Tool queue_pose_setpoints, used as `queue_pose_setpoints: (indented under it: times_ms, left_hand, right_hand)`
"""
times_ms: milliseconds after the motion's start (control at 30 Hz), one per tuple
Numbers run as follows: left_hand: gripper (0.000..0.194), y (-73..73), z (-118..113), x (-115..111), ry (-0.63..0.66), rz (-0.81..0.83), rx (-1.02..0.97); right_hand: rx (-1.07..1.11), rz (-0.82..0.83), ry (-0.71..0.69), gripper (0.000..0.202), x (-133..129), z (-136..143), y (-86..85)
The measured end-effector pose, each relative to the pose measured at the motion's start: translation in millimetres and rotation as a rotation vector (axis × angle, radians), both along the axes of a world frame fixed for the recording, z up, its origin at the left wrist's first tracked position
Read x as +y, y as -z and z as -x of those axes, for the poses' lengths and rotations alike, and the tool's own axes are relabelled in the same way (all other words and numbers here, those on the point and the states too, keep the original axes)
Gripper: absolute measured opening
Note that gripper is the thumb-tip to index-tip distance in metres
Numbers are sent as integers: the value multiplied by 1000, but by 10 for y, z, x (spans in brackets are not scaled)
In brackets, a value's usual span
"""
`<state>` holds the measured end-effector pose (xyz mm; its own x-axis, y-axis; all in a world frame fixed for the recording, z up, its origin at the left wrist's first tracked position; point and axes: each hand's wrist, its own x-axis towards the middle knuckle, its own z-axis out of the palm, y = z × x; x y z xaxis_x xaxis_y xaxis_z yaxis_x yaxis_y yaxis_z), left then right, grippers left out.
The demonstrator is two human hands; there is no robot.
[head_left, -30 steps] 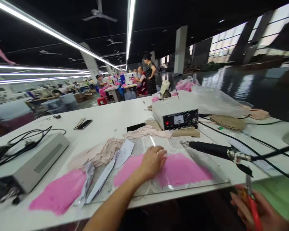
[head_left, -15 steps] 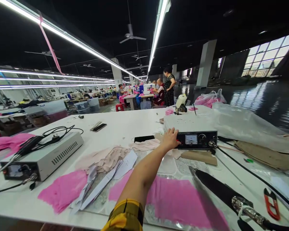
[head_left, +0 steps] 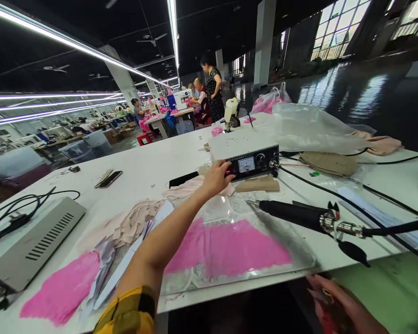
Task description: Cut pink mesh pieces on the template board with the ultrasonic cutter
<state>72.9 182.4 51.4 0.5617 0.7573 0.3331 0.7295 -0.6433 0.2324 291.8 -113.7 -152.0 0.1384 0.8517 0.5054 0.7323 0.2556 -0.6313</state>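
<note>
My left hand (head_left: 218,178) rests at the left front corner of a white control box (head_left: 242,144), fingers over its top edge and thumb by the red switch on its black front panel; fingers and thumb are apart. My right hand (head_left: 339,301) is low at the right, below the table edge, its fingers closed round something reddish with a small metal ring, too blurred to name. A black-handled tool (head_left: 292,214) lies on the table, cabled to the box. Pink fabric (head_left: 244,248) lies on a clear sheet (head_left: 301,262) between my hands.
A second grey box (head_left: 52,232) with cables stands left, near a pink cloth piece (head_left: 62,285), paper strips (head_left: 125,260) and beige fabric (head_left: 135,222). Beyond are a phone (head_left: 110,179), a plastic bag (head_left: 310,130) and brown card (head_left: 329,163). People sit and stand at sewing tables farther back.
The view has turned to the right and tilted down. My right hand has come into view at the lower right. My left hand stays at the box's front corner, where a red light now shows.
</note>
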Motion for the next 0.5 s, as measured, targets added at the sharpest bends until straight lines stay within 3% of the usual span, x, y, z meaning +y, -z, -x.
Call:
queue_pose_setpoints:
  times_ms: [67, 167, 200, 267, 333, 433, 500]
  left_hand:
    - [31, 48, 163, -585, 100, 61, -10]
    - [24, 242, 445, -1555, 304, 186, -15]
    - [26, 337, 514, -1841, 419, 333, -90]
    - [31, 564, 585, -2289, 438, 675, -320]
    - [36, 817, 566, -2553, 364, 1000, -502]
    - [45, 1146, 413, -2674, 38, 1481, -951]
    - [57, 1262, 264, -2659, -60, 1566, -1151]
  right_hand:
    - [-114, -64, -16, 49, 94, 74, -239]
    - [-378, -229, -69, 48, 282, 190, -489]
    - [-446, -251, -85, 46, 338, 215, -527]
    - [-517, -280, -118, 41, 417, 236, -550]
    - [-532, -304, -146, 37, 442, 226, -554]
    - [-522, -330, -166, 32, 412, 200, -602]
    - [-501, -335, -188, 30, 375, 198, -653]
